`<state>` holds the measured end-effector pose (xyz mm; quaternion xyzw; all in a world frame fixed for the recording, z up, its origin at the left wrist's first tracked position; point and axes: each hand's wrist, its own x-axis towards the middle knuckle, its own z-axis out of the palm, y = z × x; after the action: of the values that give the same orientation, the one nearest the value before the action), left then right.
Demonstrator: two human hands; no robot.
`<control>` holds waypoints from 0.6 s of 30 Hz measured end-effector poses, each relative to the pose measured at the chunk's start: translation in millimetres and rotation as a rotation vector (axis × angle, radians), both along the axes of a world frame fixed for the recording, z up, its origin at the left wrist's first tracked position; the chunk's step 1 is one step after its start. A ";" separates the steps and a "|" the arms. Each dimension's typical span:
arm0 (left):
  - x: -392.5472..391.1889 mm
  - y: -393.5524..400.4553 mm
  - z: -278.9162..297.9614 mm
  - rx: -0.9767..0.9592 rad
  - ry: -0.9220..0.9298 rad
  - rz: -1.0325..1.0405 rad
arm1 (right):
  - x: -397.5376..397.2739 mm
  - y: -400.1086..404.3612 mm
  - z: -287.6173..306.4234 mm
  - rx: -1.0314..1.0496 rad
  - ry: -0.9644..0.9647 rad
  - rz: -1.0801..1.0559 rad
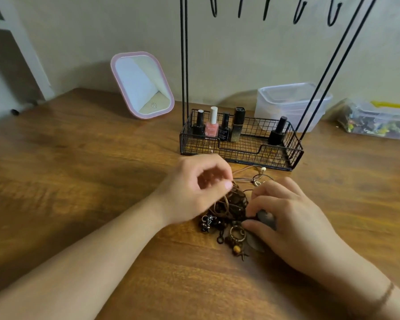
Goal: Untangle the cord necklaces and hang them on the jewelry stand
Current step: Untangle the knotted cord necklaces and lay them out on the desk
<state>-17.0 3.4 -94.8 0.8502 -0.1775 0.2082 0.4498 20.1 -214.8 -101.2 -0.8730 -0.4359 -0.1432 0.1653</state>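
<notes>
The cord necklaces [231,211] lay bunched near the counter [79,169] centre, untangling barely begun; left hand [194,190] pinched a cord, right hand [284,218] gripped the tangle; jewelry stand [240,144] hooks [298,12] bare.

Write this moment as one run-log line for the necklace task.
stage: untangling | left hand: pinching brown cord | right hand: holding down cord necklaces | jewelry stand hooks: empty

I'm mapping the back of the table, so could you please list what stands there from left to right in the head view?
Pink-framed mirror → black wire basket of the jewelry stand → clear lidded box → container of colourful bits.
</notes>
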 end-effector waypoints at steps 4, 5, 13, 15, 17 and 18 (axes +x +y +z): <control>-1.2 -4.1 -2.7 0.147 0.170 -0.149 | 4.1 -3.7 7.0 0.585 0.468 0.190; -0.5 -6.0 -4.4 0.198 0.186 -0.124 | 5.5 -4.1 10.8 0.742 0.542 0.254; 2.0 -1.6 -2.4 0.207 0.108 0.066 | 26.1 -26.3 32.1 1.407 0.775 0.448; 1.3 0.9 -1.8 0.242 0.106 0.076 | 39.1 -41.1 34.3 1.527 0.812 0.416; 1.8 4.6 -3.1 0.266 0.134 0.096 | 50.8 -58.0 33.5 1.623 0.891 0.424; 2.4 6.5 -4.0 0.279 0.161 0.112 | 54.3 -64.8 32.3 1.629 0.910 0.389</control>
<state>-14.6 9.9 -98.8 0.9269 -0.1204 0.1372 0.3278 74.4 -279.6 -68.9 -0.3737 -0.2337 -0.0195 0.8974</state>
